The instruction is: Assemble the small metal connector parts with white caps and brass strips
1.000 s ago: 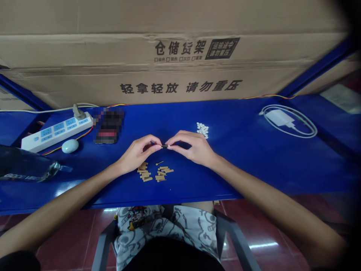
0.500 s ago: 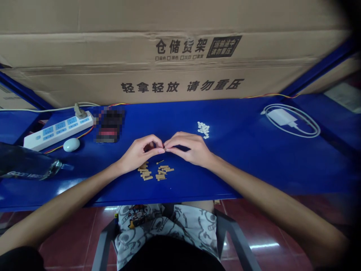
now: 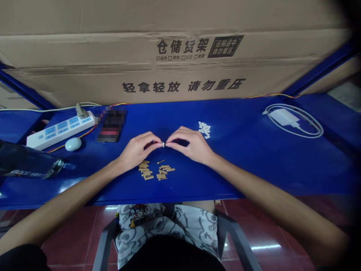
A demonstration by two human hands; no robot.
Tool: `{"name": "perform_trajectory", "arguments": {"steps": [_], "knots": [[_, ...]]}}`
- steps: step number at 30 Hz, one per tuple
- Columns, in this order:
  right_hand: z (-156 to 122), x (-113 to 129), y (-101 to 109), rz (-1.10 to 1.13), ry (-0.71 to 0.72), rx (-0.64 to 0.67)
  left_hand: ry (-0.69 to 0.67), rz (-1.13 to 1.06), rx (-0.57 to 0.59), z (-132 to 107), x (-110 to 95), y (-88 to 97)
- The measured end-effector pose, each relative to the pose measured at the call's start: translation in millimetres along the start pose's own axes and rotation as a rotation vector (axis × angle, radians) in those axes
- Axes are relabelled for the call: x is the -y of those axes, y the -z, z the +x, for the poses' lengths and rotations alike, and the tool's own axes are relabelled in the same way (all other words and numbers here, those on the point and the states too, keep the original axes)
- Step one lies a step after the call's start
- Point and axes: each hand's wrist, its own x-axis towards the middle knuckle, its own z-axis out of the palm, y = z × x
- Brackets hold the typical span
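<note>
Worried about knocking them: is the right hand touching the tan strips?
Apart. The head view shows blue tabletop between the right hand and the nearest tan strips.

I am sitting on a grey-framed chair at a blue steel worktop, and a huge corrugated cardboard carton is standing right behind it, blocking the view of any wall. Black Chinese lettering is running across the carton. Blue steel rack beams are rising diagonally on my right, and another is slanting down on my left beside a second carton. Below the worktop, glossy dark red floor tiles are showing, with pale grout lines between them. A bright strip of light is gleaming on the tiles, and a softer glare is lying along the worktop's near edge.
</note>
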Motion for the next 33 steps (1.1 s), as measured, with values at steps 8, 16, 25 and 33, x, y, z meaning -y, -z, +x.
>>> {"name": "perform_trajectory", "arguments": {"steps": [8, 16, 25, 33], "knots": [[-0.3, -16.3, -2.9, -0.169, -0.105, 0.037, 0.069, 0.208, 0.048, 1.8, 4.1, 1.1], [0.8, -21.8, -6.0, -0.188, -0.108, 0.118, 0.003, 0.339, 0.167, -0.1, 13.1, 4.7], [0.4, -20.1, -2.0, -0.19, -0.077, 0.152, 0.033, 0.274, 0.161, 1.4, 15.6, 7.9], [-3.0, -24.7, 0.3, -0.486, -0.131, 0.25, 0.056, 0.269, 0.125, 0.9, 12.1, 6.8]]}}
